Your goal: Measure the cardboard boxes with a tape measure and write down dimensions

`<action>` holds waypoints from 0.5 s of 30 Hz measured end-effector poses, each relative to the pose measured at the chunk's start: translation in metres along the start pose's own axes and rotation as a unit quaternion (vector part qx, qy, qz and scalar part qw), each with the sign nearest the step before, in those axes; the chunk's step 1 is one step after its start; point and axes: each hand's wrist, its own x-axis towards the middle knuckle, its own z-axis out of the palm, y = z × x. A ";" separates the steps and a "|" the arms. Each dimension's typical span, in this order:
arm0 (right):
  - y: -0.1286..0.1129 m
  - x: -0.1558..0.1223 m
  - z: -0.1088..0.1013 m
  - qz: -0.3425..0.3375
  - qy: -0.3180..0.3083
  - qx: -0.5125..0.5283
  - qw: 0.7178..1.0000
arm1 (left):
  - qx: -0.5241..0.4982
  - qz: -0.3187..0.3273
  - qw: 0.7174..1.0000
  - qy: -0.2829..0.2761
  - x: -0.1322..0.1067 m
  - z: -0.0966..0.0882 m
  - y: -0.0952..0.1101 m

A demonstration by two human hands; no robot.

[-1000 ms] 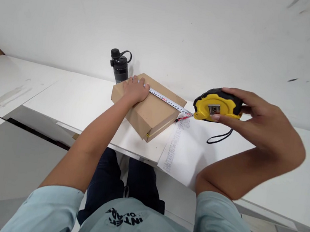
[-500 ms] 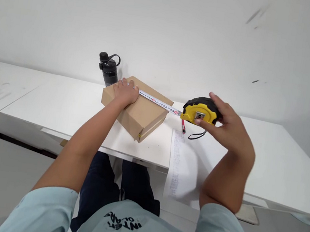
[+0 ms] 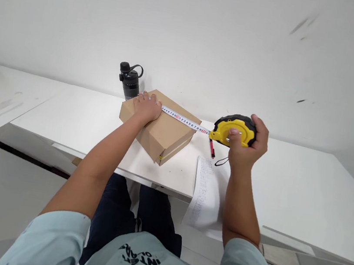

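A closed brown cardboard box (image 3: pixel 163 133) sits at an angle on the white table. My left hand (image 3: pixel 147 110) lies on top of it, fingers toward the far edge, holding down the end of the white tape blade (image 3: pixel 185 120); the blade's very tip is hidden under the fingers. Stretched out to the right, the blade crosses the box and passes its right edge. My right hand (image 3: pixel 249 142) is closed around the yellow and black tape measure (image 3: pixel 237 131), held above the table with the thumb across its front face. A black wrist strap (image 3: pixel 222 161) dangles beneath.
Behind the box's left corner stands a dark water bottle (image 3: pixel 130 83) with a loop lid. A red and black pen (image 3: pixel 212 149) lies right of the box. Written paper sheets (image 3: pixel 207 193) hang over the front edge of the white table (image 3: pixel 301 185). A wall rises behind.
My right forearm has swung inward and its thumb has moved onto the tape measure's front face. The view has shifted slightly. My left hand stays on the box, with the blade still stretched.
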 end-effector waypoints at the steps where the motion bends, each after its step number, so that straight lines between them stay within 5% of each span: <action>1: -0.001 -0.001 0.004 -0.009 0.015 -0.013 1.000 | 0.000 0.001 1.000 -0.001 0.000 0.000 0.000; 10: -0.001 -0.033 0.053 -0.060 -0.004 -0.035 0.998 | 0.012 0.017 1.000 0.004 0.004 0.003 -0.002; 15: 0.013 -0.034 0.064 -0.021 -0.028 -0.074 0.997 | 0.004 0.025 1.000 0.003 0.002 0.002 -0.002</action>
